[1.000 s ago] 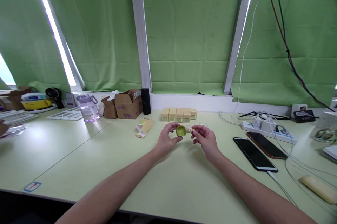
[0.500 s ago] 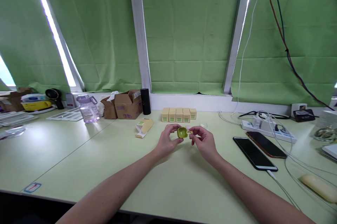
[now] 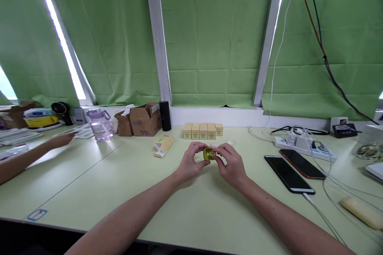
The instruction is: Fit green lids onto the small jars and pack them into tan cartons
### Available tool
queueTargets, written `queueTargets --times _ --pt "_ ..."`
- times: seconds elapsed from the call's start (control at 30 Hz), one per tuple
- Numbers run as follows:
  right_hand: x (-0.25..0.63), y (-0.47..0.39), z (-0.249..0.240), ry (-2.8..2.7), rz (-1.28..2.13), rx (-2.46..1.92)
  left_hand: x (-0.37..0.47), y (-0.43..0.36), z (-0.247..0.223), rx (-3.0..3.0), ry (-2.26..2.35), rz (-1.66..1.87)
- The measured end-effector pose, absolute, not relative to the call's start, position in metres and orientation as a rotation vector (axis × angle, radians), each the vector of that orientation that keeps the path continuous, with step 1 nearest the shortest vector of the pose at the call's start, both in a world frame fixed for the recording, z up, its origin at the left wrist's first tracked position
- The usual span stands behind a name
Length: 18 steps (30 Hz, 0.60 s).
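Observation:
A small olive-green square container [image 3: 206,154] is in my left hand [image 3: 191,163], its hollow side turned toward me. Thumb and fingers grip it by its left side. With thumb and fingertips my right hand [image 3: 232,166] pinches a tiny pale yellow piece [image 3: 212,153] at the container's opening; the fingers partly cover it. Behind my hands stands a row of several small kraft boxes [image 3: 203,131] with green labels. To the left of my left hand lies an opened, flattened kraft box [image 3: 163,146].
On the right lie two phones [image 3: 289,174], a white power strip [image 3: 305,149] with cables and a cream oblong object [image 3: 362,212]. A lilac water bottle [image 3: 100,124], a cardboard box [image 3: 145,120] and a black cylinder [image 3: 165,115] stand left. Another person's arm [image 3: 32,155] reaches in from the left.
My right hand has moved left, bringing the pale yellow piece from beside the container to its opening. Another person's arm has come into view at the left.

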State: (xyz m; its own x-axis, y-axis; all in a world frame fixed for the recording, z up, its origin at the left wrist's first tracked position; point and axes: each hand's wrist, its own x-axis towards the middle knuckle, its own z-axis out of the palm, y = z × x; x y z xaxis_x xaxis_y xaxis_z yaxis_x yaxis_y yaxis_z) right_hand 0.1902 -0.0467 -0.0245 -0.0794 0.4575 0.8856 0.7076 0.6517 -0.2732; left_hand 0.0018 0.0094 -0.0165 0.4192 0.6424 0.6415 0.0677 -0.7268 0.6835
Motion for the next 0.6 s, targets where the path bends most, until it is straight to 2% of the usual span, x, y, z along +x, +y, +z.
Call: queueTargets --times 0.27,0.6 --pt "0.191 -0.0468 -0.0221 -1.813 -0.574 -0.978 0.0021 0.0079 -0.0168 2.184 0.545 1.295" --pt "0.1893 -0.0474 -0.0197 -1.833 -0.643 -0.981 0.0023 0.0047 -0.0113 2.204 0.51 1.28"
